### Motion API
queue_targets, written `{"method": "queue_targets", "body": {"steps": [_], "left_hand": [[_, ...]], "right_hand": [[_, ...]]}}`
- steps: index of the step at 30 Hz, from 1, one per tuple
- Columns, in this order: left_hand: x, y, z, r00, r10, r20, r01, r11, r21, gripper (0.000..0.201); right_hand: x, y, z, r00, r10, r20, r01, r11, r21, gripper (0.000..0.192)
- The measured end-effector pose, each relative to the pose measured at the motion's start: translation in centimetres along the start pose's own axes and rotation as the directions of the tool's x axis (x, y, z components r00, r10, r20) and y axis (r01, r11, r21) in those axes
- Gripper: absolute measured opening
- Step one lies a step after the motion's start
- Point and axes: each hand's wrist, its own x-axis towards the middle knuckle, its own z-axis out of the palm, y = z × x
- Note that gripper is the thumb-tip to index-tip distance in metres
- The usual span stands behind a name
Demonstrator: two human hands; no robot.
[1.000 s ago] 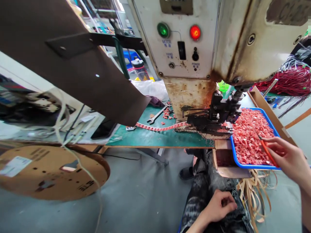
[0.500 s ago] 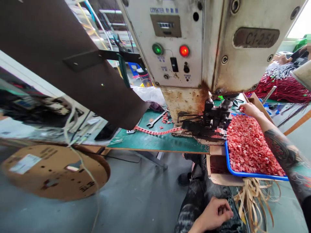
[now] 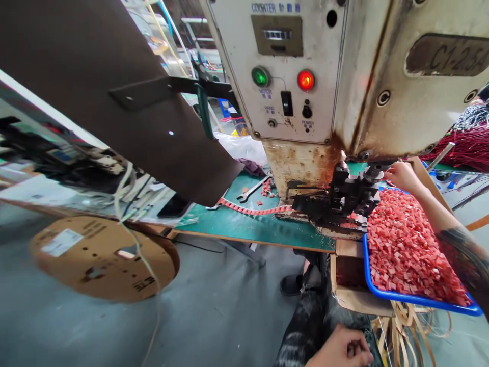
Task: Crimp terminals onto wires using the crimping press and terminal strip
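Note:
My right hand (image 3: 402, 176) reaches over the blue tray (image 3: 420, 299) of small red plastic pieces (image 3: 408, 244) to the black press head (image 3: 349, 196) of the crimping machine (image 3: 336, 76). Its fingers are pinched beside the head; whether the red wire seen earlier is still in them I cannot tell. My left hand (image 3: 344, 349) rests curled on my lap at the bottom edge, fingers closed. A red terminal strip (image 3: 254, 209) feeds across the green mat (image 3: 248, 224) into the head.
A wrench (image 3: 252, 188) lies on the mat behind the strip. A cardboard reel (image 3: 103, 257) sits on the floor at left under a dark panel (image 3: 114, 92). Red wire bundles (image 3: 468, 148) lie at far right. A cardboard box (image 3: 353, 285) hangs below the tray.
My right hand went from the tray's near edge, holding a red wire, up to the press head. The view shifted slightly; my left hand stayed on my lap.

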Motion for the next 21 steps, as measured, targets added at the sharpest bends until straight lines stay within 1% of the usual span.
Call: {"method": "queue_targets", "body": {"steps": [1,2,3,6,9,12,17,19,21], "left_hand": [[0.0,0.0,-0.1,1.000,-0.005,0.004,0.005,1.000,-0.007,0.024],[0.0,0.0,-0.2,1.000,-0.008,0.006,0.008,1.000,-0.014,0.024],[0.1,0.0,-0.2,1.000,-0.007,0.006,0.008,1.000,-0.018,0.023],[0.2,-0.1,-0.4,1.000,0.015,0.019,-0.015,1.000,-0.006,0.024],[0.4,0.0,-0.6,0.998,0.041,0.047,-0.042,0.999,0.015,0.029],[0.3,0.1,-0.5,0.997,0.062,0.055,-0.063,0.998,0.019,0.034],[0.3,-0.1,-0.2,0.997,0.072,0.036,-0.072,0.997,0.004,0.036],[0.4,-0.2,-0.1,0.997,0.075,0.028,-0.075,0.997,0.005,0.037],[0.4,-0.3,0.0,0.996,0.082,0.024,-0.083,0.997,0.007,0.037]], "right_hand": [[-1.6,-0.2,-1.0,0.999,0.007,-0.035,-0.004,0.996,0.094,0.016],[-3.4,-0.6,-2.1,0.995,0.012,-0.096,0.016,0.959,0.284,0.019],[-5.4,-1.1,-3.1,0.991,0.009,-0.134,0.042,0.929,0.368,0.024],[-11.3,-3.5,-5.8,0.976,0.022,-0.216,0.092,0.862,0.499,0.032],[-15.1,-6.0,-7.4,0.972,0.041,-0.230,0.095,0.830,0.550,0.033],[-16.8,-7.4,-7.8,0.974,0.003,-0.225,0.126,0.822,0.555,0.031],[-17.6,-8.6,-7.8,0.970,-0.031,-0.243,0.173,0.791,0.587,0.033],[-17.8,-8.9,-7.8,0.967,-0.048,-0.249,0.190,0.789,0.585,0.029],[-17.8,-8.7,-7.8,0.963,-0.089,-0.254,0.216,0.819,0.532,0.019]]}}
